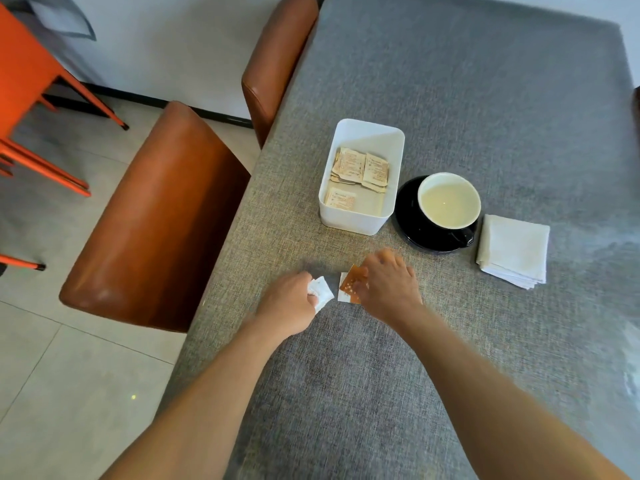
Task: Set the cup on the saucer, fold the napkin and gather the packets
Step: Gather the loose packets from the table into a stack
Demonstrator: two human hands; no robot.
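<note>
**Now both hands on packets at the near table edge**

Just beyond the pinch of the left hand (289, 303) on a crumpled white packet (320, 292), the right hand (388, 285) closes its fingers on a glossy orange packet (351, 284) with a white one under it, both low on the cloth. The two grips sit near each other, not touching.

Farther out from the hands stands a white plastic box (394, 147), rounded at the corners, holding a loose heap of flat beige packets (360, 168). Just right of the box, the black cup (464, 233) with a pale inside sits on a round black saucer (407, 216), handle turned toward the right hand. Right of the saucer lies the napkin (514, 251), white, folded square in several layers.

The table (450, 81) wears coarse grey woven cloth. Left of the left hand, two smooth brown leather chairs (156, 220) flank the edge, over pale floor tiles.
</note>
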